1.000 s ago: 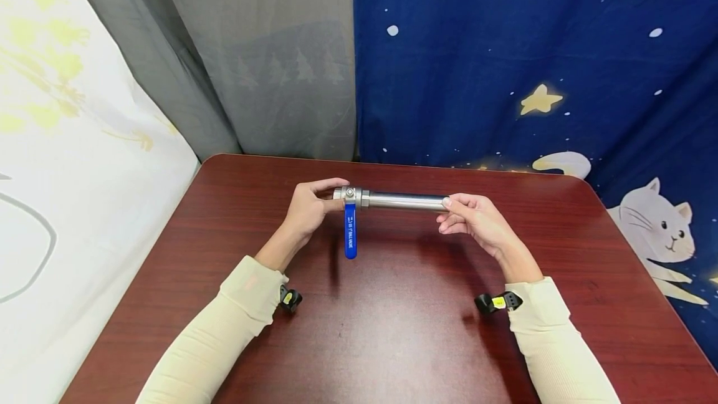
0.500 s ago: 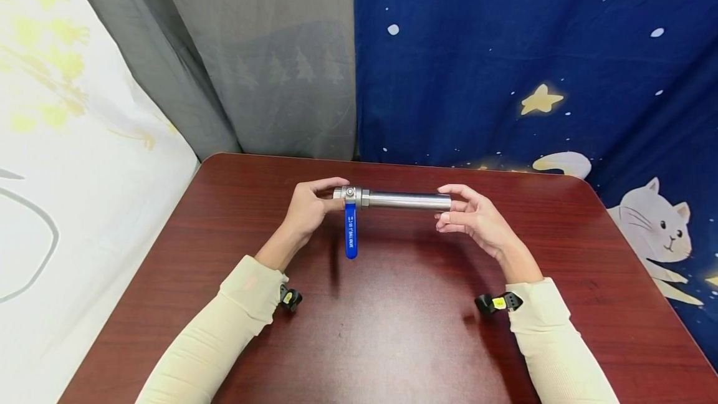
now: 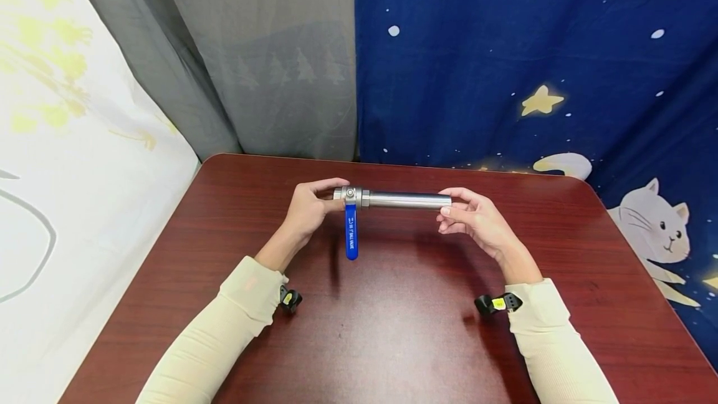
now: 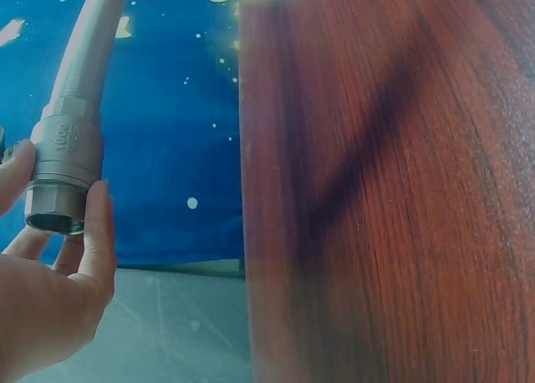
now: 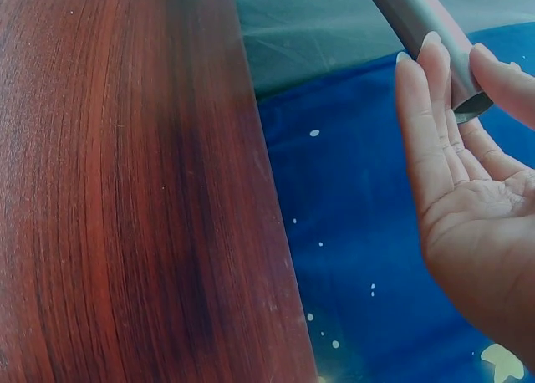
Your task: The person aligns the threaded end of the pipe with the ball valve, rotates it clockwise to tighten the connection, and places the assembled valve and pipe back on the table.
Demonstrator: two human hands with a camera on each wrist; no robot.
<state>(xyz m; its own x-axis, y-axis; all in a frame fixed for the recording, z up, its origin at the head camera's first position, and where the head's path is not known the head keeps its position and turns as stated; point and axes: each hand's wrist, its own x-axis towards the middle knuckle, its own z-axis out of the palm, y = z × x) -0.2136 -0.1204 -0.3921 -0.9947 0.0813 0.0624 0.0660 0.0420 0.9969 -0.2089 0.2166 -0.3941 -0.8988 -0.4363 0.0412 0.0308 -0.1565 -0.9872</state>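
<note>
A steel ball valve (image 3: 358, 198) has a blue lever handle (image 3: 351, 235) that points toward the person. Joined to its right side is a straight, shiny metal pipe (image 3: 406, 200); both are held level above the table. My left hand (image 3: 305, 209) grips the valve's left end between thumb and fingers. In the left wrist view the hexagonal open end of the valve body (image 4: 67, 149) shows between the fingertips. At the far end of the pipe, my right hand (image 3: 481, 220) pinches it with thumb and fingers. The right wrist view shows the pipe's hollow end (image 5: 472, 105) between them.
The dark red wooden table (image 3: 381, 317) has rounded back corners. Behind it hang a grey curtain (image 3: 280, 55) and a blue star-patterned curtain (image 3: 477, 61). White fabric (image 3: 84, 161) hangs at the left. Black straps with small devices (image 3: 496, 303) sit at both wrists.
My right fingers loosened and spread at the pipe's end, then the thumb came back onto it, slightly nearer the tip. The left hand and the valve have stayed in place.
</note>
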